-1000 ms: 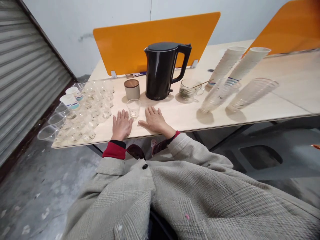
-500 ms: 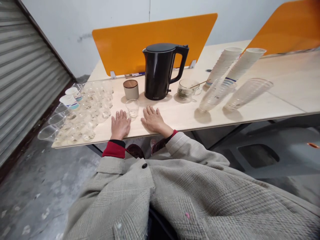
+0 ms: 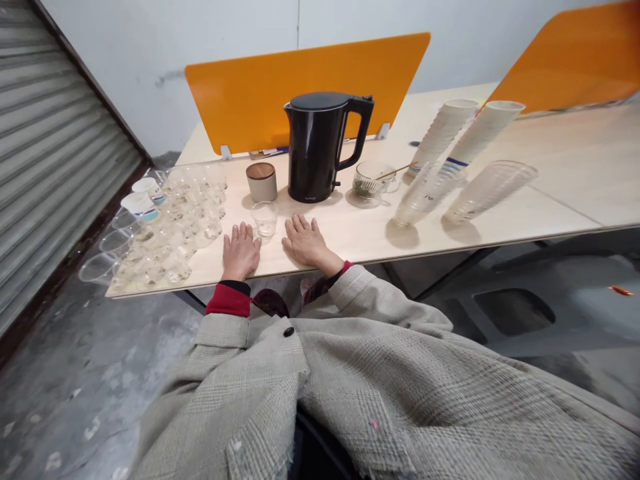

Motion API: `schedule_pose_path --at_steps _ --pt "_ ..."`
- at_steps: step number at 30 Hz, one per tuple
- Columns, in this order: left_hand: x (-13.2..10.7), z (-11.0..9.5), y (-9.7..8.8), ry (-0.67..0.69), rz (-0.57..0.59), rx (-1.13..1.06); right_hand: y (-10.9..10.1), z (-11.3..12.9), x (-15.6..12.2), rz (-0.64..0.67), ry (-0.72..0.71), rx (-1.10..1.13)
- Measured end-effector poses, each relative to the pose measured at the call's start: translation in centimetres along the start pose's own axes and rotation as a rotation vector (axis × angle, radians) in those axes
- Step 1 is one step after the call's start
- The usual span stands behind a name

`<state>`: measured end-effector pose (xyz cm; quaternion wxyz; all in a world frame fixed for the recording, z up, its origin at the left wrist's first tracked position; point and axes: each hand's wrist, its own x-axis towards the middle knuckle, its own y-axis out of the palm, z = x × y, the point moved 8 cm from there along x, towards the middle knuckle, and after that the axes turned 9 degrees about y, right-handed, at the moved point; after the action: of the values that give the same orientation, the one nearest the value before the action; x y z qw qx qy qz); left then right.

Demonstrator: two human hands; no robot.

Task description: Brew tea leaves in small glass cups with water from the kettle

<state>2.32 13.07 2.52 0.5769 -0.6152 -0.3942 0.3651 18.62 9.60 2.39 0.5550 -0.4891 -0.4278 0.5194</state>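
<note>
My left hand (image 3: 241,252) lies flat and open on the light wooden table (image 3: 350,233), palm down near the front edge. My right hand (image 3: 306,243) lies flat beside it, fingers spread, holding nothing. Between the two hands, just beyond the fingertips, stands a small clear glass (image 3: 265,219). Behind it are a beige canister with a wooden lid (image 3: 261,181) and a black electric kettle (image 3: 317,147). To the kettle's right sits a glass cup (image 3: 369,180) with dark leaves and a spoon in it.
Several small clear cups (image 3: 175,220) and two paper cups (image 3: 143,200) crowd the table's left end. Stacks of paper cups (image 3: 453,130) and clear plastic cups (image 3: 480,190) lie tilted at the right. Orange dividers (image 3: 260,87) stand behind. A roller shutter (image 3: 45,160) is at the left.
Both hands stay flat on the table in the same place beside the glass. Only the camera view has shifted slightly.
</note>
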Motion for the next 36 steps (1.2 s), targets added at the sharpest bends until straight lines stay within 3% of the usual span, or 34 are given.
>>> schedule_pose_path --at_steps 36 --pt "-0.26 -0.2 -0.24 0.009 0.005 -0.03 -0.46 0.2 -0.47 -0.007 0.003 0.021"
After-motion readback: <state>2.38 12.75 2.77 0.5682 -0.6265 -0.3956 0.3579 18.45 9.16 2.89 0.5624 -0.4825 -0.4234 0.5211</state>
